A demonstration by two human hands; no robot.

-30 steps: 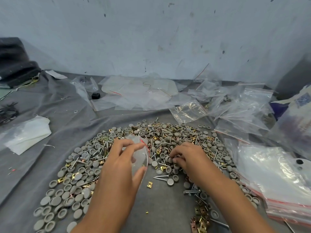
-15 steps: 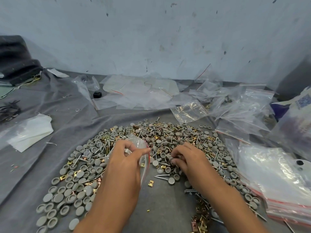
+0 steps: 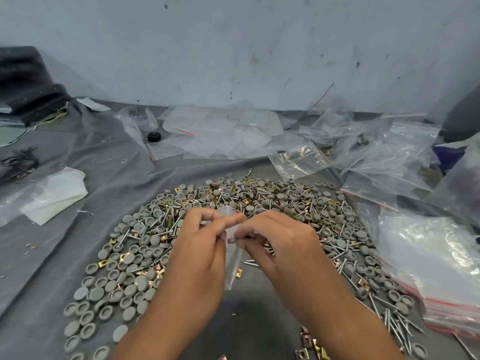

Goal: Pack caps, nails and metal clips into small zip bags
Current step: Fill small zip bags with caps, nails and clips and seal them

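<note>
Centre frame: left hand [image 3: 205,245] pinches mouth of small zip bag [image 3: 232,255]; right hand [image 3: 280,242] pinches small grey piece at bag opening. Big pile of caps, nails, clips [image 3: 145,245] remains loose on grey cloth [image 3: 78,152]. Filled bags [image 3: 441,276] stacked lower right. Judged: much left.

caps [image 3: 135,258]: grey discs, heaped in an arc on the desk | nails [image 3: 397,320]: silver, scattered among them | metal clips [image 3: 315,350]: gold, mixed in | zip bag [image 3: 232,258]: small, clear, upright, held mid-heap
</note>
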